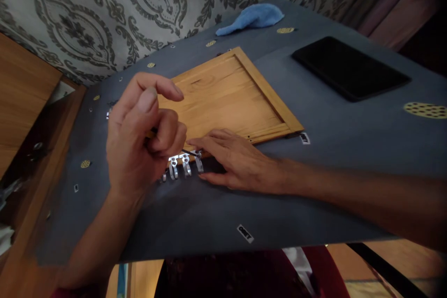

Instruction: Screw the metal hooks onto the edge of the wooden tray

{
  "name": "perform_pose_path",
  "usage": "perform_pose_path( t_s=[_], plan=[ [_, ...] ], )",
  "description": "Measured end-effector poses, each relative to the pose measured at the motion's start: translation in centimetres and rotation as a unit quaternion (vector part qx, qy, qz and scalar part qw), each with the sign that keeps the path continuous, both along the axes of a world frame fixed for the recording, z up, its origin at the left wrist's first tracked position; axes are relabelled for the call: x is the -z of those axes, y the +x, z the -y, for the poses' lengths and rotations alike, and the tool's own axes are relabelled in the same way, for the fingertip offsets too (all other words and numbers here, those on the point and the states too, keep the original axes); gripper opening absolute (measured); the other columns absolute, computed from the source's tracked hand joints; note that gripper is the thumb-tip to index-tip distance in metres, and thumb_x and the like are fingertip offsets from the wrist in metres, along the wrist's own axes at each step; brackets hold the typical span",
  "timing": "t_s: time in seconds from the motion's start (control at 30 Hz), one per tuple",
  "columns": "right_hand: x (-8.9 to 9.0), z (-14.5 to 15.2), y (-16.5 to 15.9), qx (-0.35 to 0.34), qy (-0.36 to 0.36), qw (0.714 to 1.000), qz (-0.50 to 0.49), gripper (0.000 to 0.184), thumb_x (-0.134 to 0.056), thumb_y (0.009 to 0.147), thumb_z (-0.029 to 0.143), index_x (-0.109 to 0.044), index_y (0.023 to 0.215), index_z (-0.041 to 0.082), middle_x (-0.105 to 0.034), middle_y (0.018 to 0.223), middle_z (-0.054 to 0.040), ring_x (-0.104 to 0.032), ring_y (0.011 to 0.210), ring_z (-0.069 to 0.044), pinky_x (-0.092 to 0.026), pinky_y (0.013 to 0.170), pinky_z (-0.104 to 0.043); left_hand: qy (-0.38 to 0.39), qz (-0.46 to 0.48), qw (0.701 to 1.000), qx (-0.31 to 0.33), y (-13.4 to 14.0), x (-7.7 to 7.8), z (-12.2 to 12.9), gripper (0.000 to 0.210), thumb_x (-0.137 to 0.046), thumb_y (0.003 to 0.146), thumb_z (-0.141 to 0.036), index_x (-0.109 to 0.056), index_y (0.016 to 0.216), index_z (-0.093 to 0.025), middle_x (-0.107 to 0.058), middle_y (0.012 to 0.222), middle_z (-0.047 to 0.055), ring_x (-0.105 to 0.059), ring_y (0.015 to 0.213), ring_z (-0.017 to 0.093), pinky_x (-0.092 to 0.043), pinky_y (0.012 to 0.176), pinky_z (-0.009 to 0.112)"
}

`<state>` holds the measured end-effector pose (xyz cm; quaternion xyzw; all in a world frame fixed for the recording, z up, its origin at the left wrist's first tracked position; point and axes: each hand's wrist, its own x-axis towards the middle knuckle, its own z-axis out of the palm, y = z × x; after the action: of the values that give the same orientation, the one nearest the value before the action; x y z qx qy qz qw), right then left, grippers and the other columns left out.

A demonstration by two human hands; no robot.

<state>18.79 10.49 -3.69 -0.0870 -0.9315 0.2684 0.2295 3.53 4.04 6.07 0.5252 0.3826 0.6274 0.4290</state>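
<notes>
My left hand (143, 135) is closed around a screwdriver (190, 152). Most of its handle is hidden in the fist, with a bit of yellow showing, and the thin dark shaft slants to the rightmost hook. My right hand (237, 160) lies with fingers stretched over the near edge of a framed wooden panel (223, 93). Its index fingertip is by the shaft, and its thumb is beside the rightmost hook. Several shiny metal hooks (186, 165) line that near edge, some partly behind my left hand.
A blue cloth (256, 17) lies at the back of the grey-covered table (195, 223). To the right sits a black tablet-like slab (351, 67). A patterned wall covering rises behind. Wooden furniture (24, 98) stands at the left.
</notes>
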Motion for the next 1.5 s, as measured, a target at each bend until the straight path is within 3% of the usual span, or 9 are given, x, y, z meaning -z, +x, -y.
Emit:
perform_pose_path(
  t_s=[0.2,0.4,0.47,0.57,0.77,0.97,1.13,1.23,1.5],
  plan=[
    [0.2,0.0,-0.1,0.005,0.003,1.0,-0.006,0.058,-0.069,0.09,0.032,-0.046,0.139,0.009,-0.062,0.11,-0.0129,-0.054,0.1,-0.026,-0.049,0.09,-0.043,-0.012,-0.009,1.0,-0.026,0.0,-0.1,0.0,0.018,-0.055,0.095,-0.02,-0.067,0.082,-0.018,-0.022,0.045,-0.009,-0.012,0.037,0.004,-0.021,0.038,0.015],
    [0.6,0.0,-0.2,-0.001,-0.012,0.999,-0.05,0.059,-0.071,0.089,0.031,-0.045,0.136,0.009,-0.061,0.115,-0.0138,-0.054,0.105,-0.027,-0.049,0.092,-0.044,0.021,0.028,0.987,-0.16,-1.5,0.7,-1.9,0.025,-0.047,0.098,-0.017,-0.062,0.078,-0.017,-0.028,0.047,-0.007,-0.023,0.039,0.006,-0.026,0.04,0.017],
    [0.7,0.0,-0.2,0.003,-0.011,0.998,-0.056,0.056,-0.07,0.089,0.028,-0.045,0.135,0.009,-0.061,0.113,-0.0135,-0.054,0.104,-0.027,-0.05,0.09,-0.044,0.021,0.05,0.981,-0.187,-2.6,1.4,-2.8,0.027,-0.044,0.099,-0.016,-0.06,0.077,-0.017,-0.032,0.049,-0.006,-0.031,0.041,0.007,-0.031,0.043,0.018],
    [0.8,0.0,-0.2,0.009,-0.013,0.999,-0.044,0.051,-0.07,0.088,0.025,-0.047,0.132,0.011,-0.062,0.111,-0.0133,-0.055,0.101,-0.027,-0.052,0.087,-0.044,0.009,0.066,0.972,-0.225,-4.5,2.6,-3.5,0.018,-0.056,0.096,-0.022,-0.057,0.078,-0.017,-0.036,0.054,-0.007,-0.038,0.045,0.006,-0.036,0.048,0.017],
    [1.0,0.0,-0.2,0.027,-0.017,0.998,-0.053,0.049,-0.07,0.086,0.025,-0.05,0.129,0.018,-0.064,0.114,-0.0116,-0.06,0.105,-0.026,-0.054,0.089,-0.045,-0.034,0.029,0.959,-0.28,-8.9,5.4,-2.4,0.015,-0.065,0.089,-0.031,-0.058,0.085,-0.018,-0.052,0.063,-0.005,-0.055,0.058,0.008,-0.048,0.062,0.019],
    [1.6,0.0,-0.2,0.031,0.005,0.998,-0.06,0.053,-0.069,0.086,0.023,-0.047,0.134,0.02,-0.064,0.12,-0.0117,-0.062,0.11,-0.026,-0.056,0.091,-0.046,-0.096,-0.046,0.955,-0.277,-11.9,8.8,-1.4,0.035,-0.064,0.088,-0.052,-0.063,0.09,-0.017,-0.07,0.08,0.005,-0.069,0.08,0.017,-0.053,0.081,0.03],
    [1.9,-0.2,-0.2,0.035,0.04,0.996,-0.071,0.057,-0.066,0.088,0.022,-0.041,0.138,0.023,-0.064,0.122,-0.0111,-0.063,0.111,-0.025,-0.058,0.092,-0.046,-0.097,-0.148,0.951,-0.253,-13.4,9.9,-1.8,0.047,-0.052,0.095,-0.059,-0.065,0.106,-0.016,-0.073,0.101,0.01,-0.068,0.104,0.025,-0.05,0.099,0.044],
    [1.9,-0.2,-0.2,0.039,0.042,0.995,-0.076,0.059,-0.065,0.088,0.021,-0.039,0.14,0.024,-0.064,0.125,-0.0106,-0.063,0.113,-0.025,-0.058,0.093,-0.045,-0.088,-0.218,0.926,-0.294,-16.3,9.8,-1.8,0.039,-0.055,0.098,-0.048,-0.063,0.115,-0.014,-0.066,0.115,0.01,-0.065,0.106,0.022,-0.053,0.095,0.046],
    [2.3,-0.1,-0.1,0.049,0.032,0.993,-0.106,0.052,-0.059,0.091,0.022,-0.04,0.139,0.027,-0.066,0.123,-0.0083,-0.066,0.111,-0.022,-0.06,0.092,-0.045,-0.103,-0.401,0.799,-0.436,-25.7,10.7,-0.1,0.036,-0.061,0.096,-0.038,-0.058,0.125,-0.016,-0.061,0.125,0.01,-0.063,0.108,0.023,-0.055,0.092,0.044]
  ],
)
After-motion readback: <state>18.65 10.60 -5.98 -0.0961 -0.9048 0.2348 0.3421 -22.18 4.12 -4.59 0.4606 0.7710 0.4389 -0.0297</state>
